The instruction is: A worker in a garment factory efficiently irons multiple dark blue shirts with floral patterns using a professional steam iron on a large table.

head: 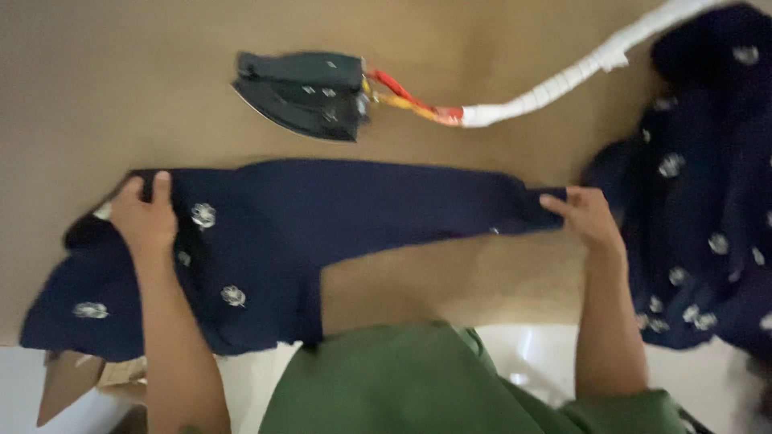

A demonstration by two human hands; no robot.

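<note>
Brown cloth covers the counter (pixel 121 88), and a dark blue garment (pixel 322 217) with small silver flower marks lies stretched across it from left to right. At its wide end the left hand (pixel 145 219) rests flat on the fabric, fingers (pixel 162 186) held close together and pressing down near the top edge. At the narrow end, a sleeve, the right hand (pixel 589 217) grips the cuff, with the fingers (pixel 556 204) pinching the cloth's edge. Beyond the garment, well apart from both hands, a dark iron (pixel 305 92) lies on the counter, its point towards the left. A cord (pixel 563 80) wrapped in white runs from its back end, with red and yellow wires showing, up to the right. Another heap of dark blue flowered cloth (pixel 700 201) sits at the right edge, just beside the right hand. Green clothing (pixel 418 382) of the person fills the bottom middle.
</note>
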